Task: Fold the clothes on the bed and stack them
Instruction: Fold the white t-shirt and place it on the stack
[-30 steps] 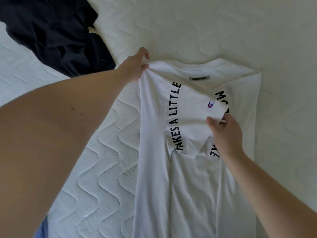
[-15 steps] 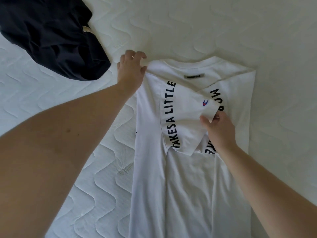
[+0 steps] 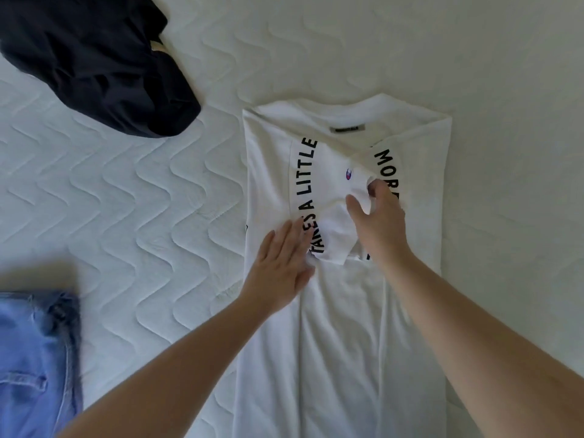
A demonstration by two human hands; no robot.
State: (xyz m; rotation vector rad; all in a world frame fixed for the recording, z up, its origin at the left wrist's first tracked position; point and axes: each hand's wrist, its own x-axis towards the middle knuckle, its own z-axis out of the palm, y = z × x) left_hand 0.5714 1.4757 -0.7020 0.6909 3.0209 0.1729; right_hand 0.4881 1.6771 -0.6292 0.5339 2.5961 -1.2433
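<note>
Fingers of the left hand (image 3: 282, 263) lie straight and together, pressing flat on the white T-shirt (image 3: 341, 311); the right hand (image 3: 377, 216) pinches the folded sleeve (image 3: 331, 197) between thumb and curled fingers. Surface: quilted white mattress (image 3: 158, 200), bare toward 12 and 3 o'clock. Dark garment (image 3: 94, 58) at 10 o'clock, blue jeans (image 3: 31, 358) at 8 o'clock, both well apart from the shirt. Half a second earlier the left hand gripped the shirt's shoulder corner.

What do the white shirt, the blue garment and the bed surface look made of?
White T-shirt: soft matte knit, likely cotton; it creases loosely. Blue garment: looks like denim, faded with stitched seams. Mattress cover: quilted white fabric with wavy stitching.
</note>
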